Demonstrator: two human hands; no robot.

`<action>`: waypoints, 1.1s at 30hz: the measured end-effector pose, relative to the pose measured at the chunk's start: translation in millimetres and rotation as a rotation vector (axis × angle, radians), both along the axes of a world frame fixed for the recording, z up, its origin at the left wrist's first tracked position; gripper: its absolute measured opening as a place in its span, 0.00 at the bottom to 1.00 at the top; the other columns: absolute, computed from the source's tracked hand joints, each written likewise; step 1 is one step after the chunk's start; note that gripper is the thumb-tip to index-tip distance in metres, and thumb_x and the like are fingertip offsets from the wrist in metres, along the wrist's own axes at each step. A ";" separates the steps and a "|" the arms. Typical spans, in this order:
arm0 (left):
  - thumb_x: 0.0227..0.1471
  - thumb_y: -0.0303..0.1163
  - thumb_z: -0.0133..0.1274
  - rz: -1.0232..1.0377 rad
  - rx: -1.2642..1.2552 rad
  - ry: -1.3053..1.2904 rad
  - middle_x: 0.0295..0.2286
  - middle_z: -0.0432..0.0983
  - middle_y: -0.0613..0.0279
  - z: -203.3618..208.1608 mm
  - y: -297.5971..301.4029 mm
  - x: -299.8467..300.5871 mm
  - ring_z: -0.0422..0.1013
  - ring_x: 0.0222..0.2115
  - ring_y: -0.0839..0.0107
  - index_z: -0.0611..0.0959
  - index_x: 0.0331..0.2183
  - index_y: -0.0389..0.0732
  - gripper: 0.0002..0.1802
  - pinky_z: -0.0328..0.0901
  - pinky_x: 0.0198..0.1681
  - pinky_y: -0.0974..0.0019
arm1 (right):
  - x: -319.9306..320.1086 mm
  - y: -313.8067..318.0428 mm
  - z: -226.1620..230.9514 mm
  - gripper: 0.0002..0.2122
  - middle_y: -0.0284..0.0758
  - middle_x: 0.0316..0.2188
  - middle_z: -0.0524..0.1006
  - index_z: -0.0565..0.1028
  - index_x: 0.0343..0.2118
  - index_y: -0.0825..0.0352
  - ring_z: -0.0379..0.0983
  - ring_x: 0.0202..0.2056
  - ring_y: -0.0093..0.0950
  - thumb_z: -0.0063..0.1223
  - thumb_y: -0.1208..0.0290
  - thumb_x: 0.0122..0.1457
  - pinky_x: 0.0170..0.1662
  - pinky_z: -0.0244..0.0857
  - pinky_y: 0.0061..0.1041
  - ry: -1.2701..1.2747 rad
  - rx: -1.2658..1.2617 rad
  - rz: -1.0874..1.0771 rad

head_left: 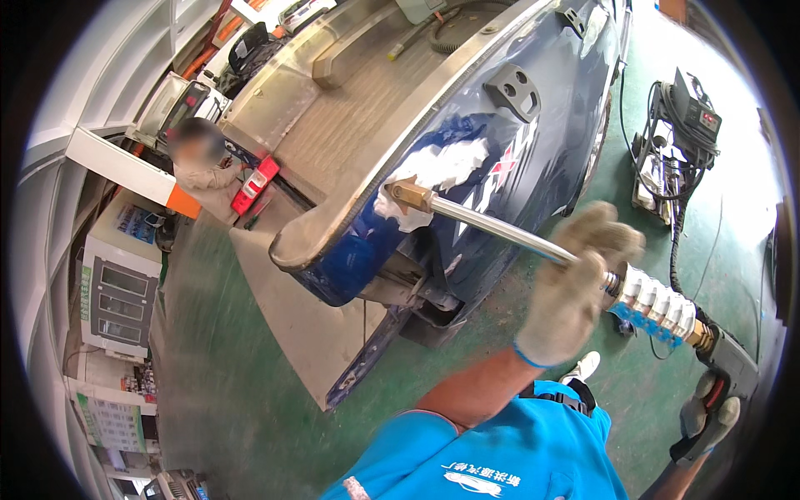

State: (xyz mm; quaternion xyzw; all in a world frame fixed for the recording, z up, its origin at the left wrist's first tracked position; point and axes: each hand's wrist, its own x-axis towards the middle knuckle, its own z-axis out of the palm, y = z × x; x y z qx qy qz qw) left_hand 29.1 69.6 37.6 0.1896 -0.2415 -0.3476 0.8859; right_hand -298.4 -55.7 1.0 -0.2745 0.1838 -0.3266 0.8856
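A slide-hammer dent puller reaches from the blue body panel to my right side. Its brass tip meets a bare, whitish sanded patch. My left hand, in a pale work glove, closes round the metal shaft beside the white ribbed sleeve with blue tape; its upper fingers are smeared by motion. At the lower right my right hand, gloved in grey and white, is wrapped round the black pistol grip.
A pickup bed spreads across the top. On the green floor at the upper right stands a welding machine with black cables. Another person is beyond the tailgate, near a red-and-white tail light. A grey-white cabinet stands at the left.
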 end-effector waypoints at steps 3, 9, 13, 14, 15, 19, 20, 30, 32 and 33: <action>0.66 0.38 0.48 -0.121 -0.094 0.149 0.34 0.77 0.57 -4.2 -19.1 -24.0 0.76 0.39 0.61 0.72 0.53 0.40 0.19 0.64 0.58 0.46 | -4.1 -7.0 -5.0 0.20 0.41 0.14 0.72 0.69 0.40 0.77 0.62 0.08 0.27 0.62 0.64 0.54 0.10 0.59 0.25 0.020 -0.057 0.082; 0.68 0.48 0.38 -0.151 -0.268 0.112 0.20 0.64 0.66 6.1 -12.1 28.6 0.67 0.24 0.69 0.74 0.36 0.40 0.21 0.65 0.45 0.54 | -21.0 -3.4 -4.1 0.20 0.40 0.16 0.74 0.69 0.40 0.76 0.61 0.08 0.26 0.61 0.62 0.55 0.11 0.58 0.25 0.012 -0.042 -0.008; 0.67 0.42 0.47 -0.167 -0.152 0.140 0.29 0.76 0.61 0.7 -19.9 -25.0 0.74 0.35 0.69 0.76 0.46 0.37 0.18 0.70 0.46 0.59 | -48.4 -11.3 -25.7 0.22 0.37 0.16 0.74 0.70 0.42 0.73 0.58 0.07 0.24 0.59 0.56 0.59 0.11 0.53 0.23 0.099 0.081 -0.174; 0.66 0.40 0.50 -0.162 -0.163 0.119 0.33 0.79 0.60 1.2 -24.6 -51.1 0.76 0.39 0.70 0.76 0.50 0.36 0.19 0.71 0.45 0.64 | -44.8 -11.4 -8.6 0.22 0.36 0.16 0.74 0.71 0.43 0.72 0.57 0.07 0.23 0.59 0.54 0.60 0.11 0.52 0.23 0.076 0.015 -0.083; 0.65 0.40 0.51 -0.245 -0.065 0.181 0.35 0.79 0.60 -5.8 -27.8 -63.9 0.76 0.39 0.71 0.76 0.50 0.36 0.20 0.71 0.46 0.64 | -48.5 -9.2 0.2 0.22 0.35 0.16 0.73 0.71 0.43 0.71 0.56 0.08 0.22 0.58 0.54 0.61 0.11 0.52 0.22 0.078 -0.045 -0.052; 0.65 0.38 0.51 -0.313 -0.027 0.243 0.35 0.80 0.59 -13.3 -33.5 -62.5 0.77 0.38 0.72 0.77 0.50 0.35 0.18 0.72 0.46 0.64 | -54.5 -0.3 14.8 0.21 0.31 0.13 0.70 0.71 0.41 0.70 0.57 0.08 0.20 0.56 0.52 0.62 0.11 0.52 0.20 0.111 -0.153 -0.065; 0.65 0.37 0.51 -0.330 -0.030 0.271 0.35 0.80 0.59 -14.1 -33.1 -59.3 0.77 0.38 0.72 0.78 0.50 0.35 0.18 0.73 0.46 0.64 | -44.3 -1.3 22.8 0.21 0.32 0.13 0.70 0.71 0.40 0.70 0.57 0.08 0.21 0.57 0.53 0.62 0.11 0.53 0.20 0.086 -0.203 0.065; 0.66 0.35 0.48 -0.183 0.072 0.105 0.32 0.80 0.55 10.0 -13.2 -18.2 0.78 0.37 0.63 0.79 0.47 0.34 0.16 0.73 0.46 0.56 | 7.1 -1.8 6.4 0.19 0.35 0.10 0.69 0.70 0.32 0.70 0.62 0.08 0.25 0.63 0.58 0.54 0.12 0.57 0.24 -0.017 -0.218 0.204; 0.66 0.36 0.48 -0.175 0.066 0.103 0.33 0.80 0.54 6.0 -13.2 -14.2 0.78 0.38 0.63 0.79 0.47 0.34 0.16 0.74 0.46 0.56 | 8.9 -3.2 4.7 0.19 0.35 0.10 0.68 0.70 0.32 0.70 0.61 0.08 0.25 0.63 0.58 0.53 0.11 0.57 0.24 -0.009 -0.214 0.197; 0.66 0.36 0.48 -0.170 0.067 0.101 0.33 0.80 0.54 6.7 -12.4 -13.9 0.78 0.38 0.63 0.79 0.47 0.34 0.16 0.74 0.47 0.56 | 9.1 -3.5 5.0 0.19 0.35 0.10 0.68 0.70 0.32 0.70 0.61 0.08 0.25 0.63 0.58 0.53 0.11 0.56 0.24 -0.006 -0.216 0.192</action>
